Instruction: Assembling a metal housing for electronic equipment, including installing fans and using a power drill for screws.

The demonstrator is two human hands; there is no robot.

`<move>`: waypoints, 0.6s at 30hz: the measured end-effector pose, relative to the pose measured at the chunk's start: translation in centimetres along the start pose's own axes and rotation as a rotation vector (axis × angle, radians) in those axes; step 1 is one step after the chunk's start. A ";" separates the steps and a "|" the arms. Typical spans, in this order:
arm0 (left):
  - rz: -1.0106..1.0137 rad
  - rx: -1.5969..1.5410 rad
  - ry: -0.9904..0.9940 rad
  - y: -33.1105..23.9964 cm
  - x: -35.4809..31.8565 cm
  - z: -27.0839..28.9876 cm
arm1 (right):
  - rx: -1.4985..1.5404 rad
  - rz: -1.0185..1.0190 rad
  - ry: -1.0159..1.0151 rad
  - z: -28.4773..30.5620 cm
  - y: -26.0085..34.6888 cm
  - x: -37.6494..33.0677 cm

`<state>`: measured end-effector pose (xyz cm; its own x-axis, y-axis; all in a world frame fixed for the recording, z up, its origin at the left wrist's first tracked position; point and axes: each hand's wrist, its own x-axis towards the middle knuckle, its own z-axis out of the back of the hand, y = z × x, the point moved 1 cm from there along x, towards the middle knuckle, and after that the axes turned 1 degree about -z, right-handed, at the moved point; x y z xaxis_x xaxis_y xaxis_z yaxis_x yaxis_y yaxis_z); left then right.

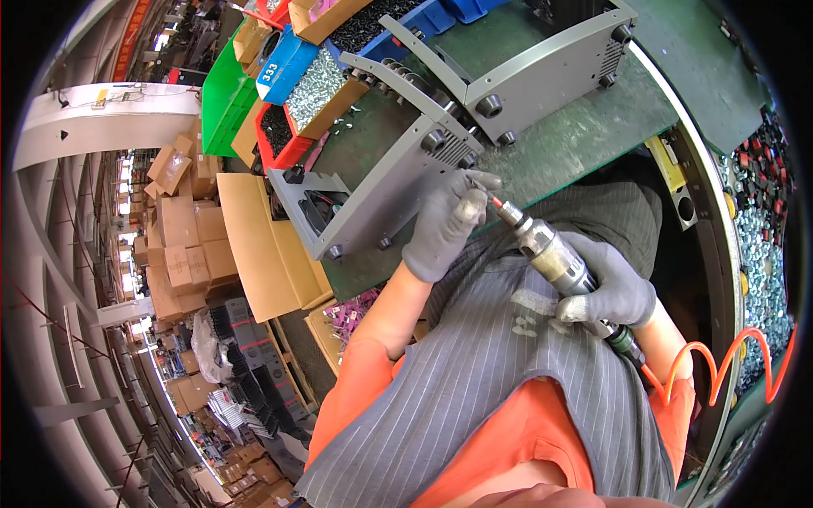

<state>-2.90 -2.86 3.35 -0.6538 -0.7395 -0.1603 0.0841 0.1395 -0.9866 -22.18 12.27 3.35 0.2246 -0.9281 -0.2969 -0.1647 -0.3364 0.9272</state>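
While the right hand (611, 281) grips a driver (552, 258), silver screws (317, 88) fill a carton (335, 110).

Here's the driver (549, 256), shiny metal along its barrel, and behind it the coiled hose (752, 332), smooth, glossy plastic! Matt cloth gloves cover the left hand (442, 229) and the right hand (616, 284), both with pale, smudged fingertips. Now the apron (406, 381), soft, dull pinstriped cloth. The 2 casings (381, 199) look like smooth, satin metal, on matt, rubbery-looking feet (489, 106). A scuffed, streaky worktop (584, 140), and there, glinting metal screws (318, 89) beside a smooth plastic bin (222, 106)!
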 end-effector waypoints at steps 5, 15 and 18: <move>-0.793 0.899 -0.231 -5.9 -1.3 0.6 | 0.000 0.132 -0.065 0.1 1.6 1.5; -0.518 1.584 -0.419 -7.8 2.5 3.7 | 0.268 0.047 0.000 -0.4 2.9 2.8; -0.525 1.616 -0.364 -7.9 2.7 3.8 | 0.180 0.051 -0.045 -0.8 3.7 2.8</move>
<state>-2.49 -8.47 10.57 -0.6862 -0.6163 0.3864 0.6890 -0.7211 0.0732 -21.37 8.54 6.18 0.1687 -0.9495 -0.2646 -0.3447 -0.3084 0.8866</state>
